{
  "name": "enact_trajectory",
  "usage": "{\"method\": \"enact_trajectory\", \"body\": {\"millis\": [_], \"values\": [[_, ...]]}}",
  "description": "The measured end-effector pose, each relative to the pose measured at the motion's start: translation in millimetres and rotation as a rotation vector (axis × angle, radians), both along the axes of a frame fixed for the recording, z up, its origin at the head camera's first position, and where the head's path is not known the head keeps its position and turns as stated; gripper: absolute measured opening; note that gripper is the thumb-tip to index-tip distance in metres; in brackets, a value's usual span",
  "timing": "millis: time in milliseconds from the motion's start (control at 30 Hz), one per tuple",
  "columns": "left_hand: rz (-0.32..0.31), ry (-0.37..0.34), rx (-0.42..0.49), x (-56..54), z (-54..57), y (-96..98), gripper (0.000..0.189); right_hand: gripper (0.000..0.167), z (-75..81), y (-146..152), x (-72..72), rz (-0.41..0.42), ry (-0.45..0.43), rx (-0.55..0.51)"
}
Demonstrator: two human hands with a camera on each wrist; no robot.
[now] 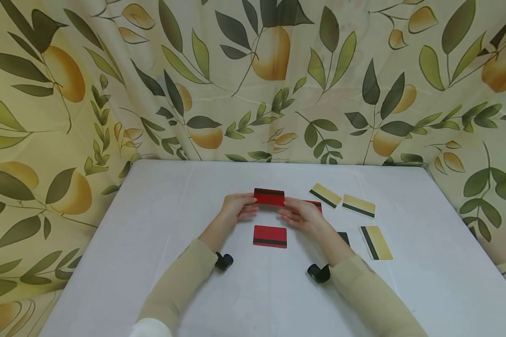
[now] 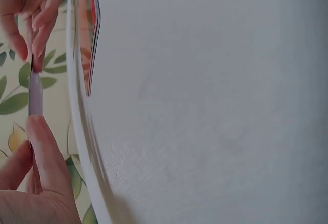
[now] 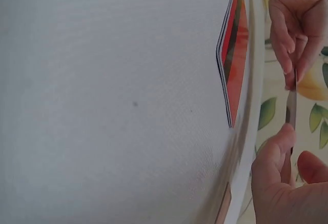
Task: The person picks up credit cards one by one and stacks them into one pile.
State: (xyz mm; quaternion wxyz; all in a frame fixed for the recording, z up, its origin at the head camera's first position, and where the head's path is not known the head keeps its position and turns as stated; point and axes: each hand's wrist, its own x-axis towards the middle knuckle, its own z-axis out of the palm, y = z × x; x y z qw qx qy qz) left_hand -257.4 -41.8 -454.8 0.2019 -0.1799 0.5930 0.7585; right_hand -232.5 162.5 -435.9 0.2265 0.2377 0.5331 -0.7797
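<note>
Both hands hold a red card (image 1: 269,198) with a dark stripe above the table, one at each short end. My left hand (image 1: 238,207) pinches its left end between thumb and fingers. At the right end, the fingertips of my right hand (image 1: 302,214) pinch it. Seen edge-on in the left wrist view, the card (image 2: 35,97) is a thin strip between the two hands. Below the hands, another red card (image 1: 270,236) with a dark stripe lies on the table; in the right wrist view this red card (image 3: 239,55) shows layered edges.
Right of the hands lie gold striped cards: one upper gold card (image 1: 325,194), one beside it (image 1: 358,205) and a lower one (image 1: 378,242). My right hand partly covers a further red card (image 1: 316,205); my right forearm partly covers a black card (image 1: 344,238). White cloth covers the table (image 1: 173,196).
</note>
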Motion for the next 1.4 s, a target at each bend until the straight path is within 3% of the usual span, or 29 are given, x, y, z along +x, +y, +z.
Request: {"method": "enact_trajectory", "body": {"millis": [500, 733, 1133, 1400], "values": [[0.011, 0.021, 0.053, 26.3, -2.7, -0.2, 0.035, 0.044, 1.2, -1, 23.5, 0.037, 0.052, 0.114], [-0.002, 0.021, 0.042, 39.3, -5.0, 0.0, 0.035, 0.045, 1.7, 0, 36.4, 0.049, 0.037, 0.198], [-0.05, 0.002, 0.023, 62.6, -7.2, -0.2, 0.036, 0.046, -1.4, 2, 57.5, 0.059, 0.042, 0.221], [-0.063, -0.027, -0.002, 72.4, -11.3, -1.1, 0.038, 0.042, -9.1, 3, 65.5, 0.08, 0.027, 0.276]]}}
